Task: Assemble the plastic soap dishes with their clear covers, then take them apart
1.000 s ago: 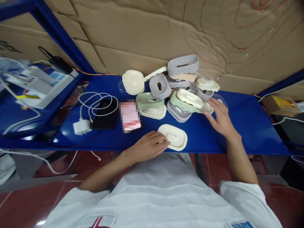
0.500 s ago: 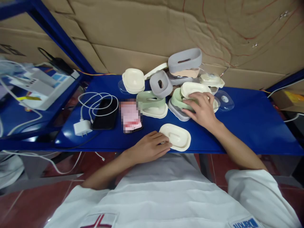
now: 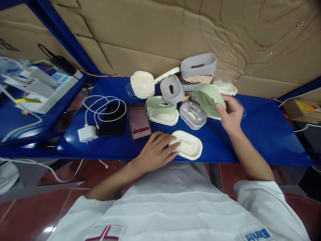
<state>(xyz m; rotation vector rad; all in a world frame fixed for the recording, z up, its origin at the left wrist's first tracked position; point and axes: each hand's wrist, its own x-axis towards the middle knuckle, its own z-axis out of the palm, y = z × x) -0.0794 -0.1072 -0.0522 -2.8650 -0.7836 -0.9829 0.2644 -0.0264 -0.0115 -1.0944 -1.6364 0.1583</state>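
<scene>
The right hand [image 3: 232, 113] has just lifted the green tray [image 3: 208, 98], pinched and tilted, off the pile at centre frame; the left hand [image 3: 156, 152] stays spread, steadying the cream dish [image 3: 188, 146] on the bench [image 3: 263, 134].

light even and moderately bright, from above; soft short shadows under the dishes on the blue shelf [image 3: 263, 127]. faint sheen on shelf surface near left; bright glare spot on the red floor [image 3: 48, 229] near left. strong wide-angle bending at edges, shelf frame curved. centre sharp; a phone screen [image 3: 139, 122] is pixelated; far left clutter slightly soft.
</scene>
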